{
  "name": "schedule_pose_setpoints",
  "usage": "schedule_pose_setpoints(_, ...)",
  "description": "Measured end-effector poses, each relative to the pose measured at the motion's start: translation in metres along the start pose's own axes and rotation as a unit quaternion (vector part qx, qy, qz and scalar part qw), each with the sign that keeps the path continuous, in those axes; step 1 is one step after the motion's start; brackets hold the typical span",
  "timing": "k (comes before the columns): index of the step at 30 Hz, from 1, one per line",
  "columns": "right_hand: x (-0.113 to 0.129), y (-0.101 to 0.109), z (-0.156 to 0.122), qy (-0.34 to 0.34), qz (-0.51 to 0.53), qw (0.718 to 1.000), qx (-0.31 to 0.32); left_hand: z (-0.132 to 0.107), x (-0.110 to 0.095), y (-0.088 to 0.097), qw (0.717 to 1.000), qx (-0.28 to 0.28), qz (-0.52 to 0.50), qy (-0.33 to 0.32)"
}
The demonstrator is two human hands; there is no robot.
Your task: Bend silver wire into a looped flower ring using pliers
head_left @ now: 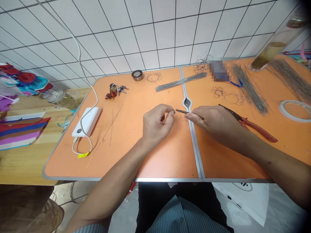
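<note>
My left hand is pinched shut on a thin bent wire loop just above the orange folding table. Holding red-handled pliers, my right hand points their dark tips toward the left fingertips, where they meet the wire. Both hands hover near the table's centre seam.
A white power bank with its cable lies at the left, keys and a tape roll further back. Straight wire bundles, wire flower shapes, a white tape ring and a glass jar sit at the right. Colourful fabric lies off-table left.
</note>
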State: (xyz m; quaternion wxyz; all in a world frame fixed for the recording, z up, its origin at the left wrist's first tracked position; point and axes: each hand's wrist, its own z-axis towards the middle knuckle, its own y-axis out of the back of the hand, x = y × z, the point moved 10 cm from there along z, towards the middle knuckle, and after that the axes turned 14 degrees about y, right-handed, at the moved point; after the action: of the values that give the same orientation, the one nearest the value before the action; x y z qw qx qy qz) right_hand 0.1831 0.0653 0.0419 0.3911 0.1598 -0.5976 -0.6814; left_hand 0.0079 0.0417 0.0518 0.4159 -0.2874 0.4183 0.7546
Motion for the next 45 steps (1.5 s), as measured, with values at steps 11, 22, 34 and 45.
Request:
schedule_pose_setpoints(11,-0.034,-0.001,-0.004,-0.086,0.151,0.98,-0.101,0.005,0.036,-0.01,0.972,0.038,-0.161,0.166)
schedule_pose_setpoints(22,-0.025,-0.026,-0.003,-0.1,0.366,0.917,-0.125,0.004,0.044,-0.02,0.958,0.081,-0.206,0.184)
schedule_pose_setpoints(34,-0.02,-0.016,-0.007,-0.109,0.291,0.922,-0.232,-0.006,0.019,-0.007,0.984,-0.023,-0.096,0.149)
schedule_pose_setpoints(45,-0.024,-0.002,-0.013,-0.123,0.251,0.916,-0.287,-0.015,-0.009,-0.002,0.996,-0.032,-0.051,0.064)
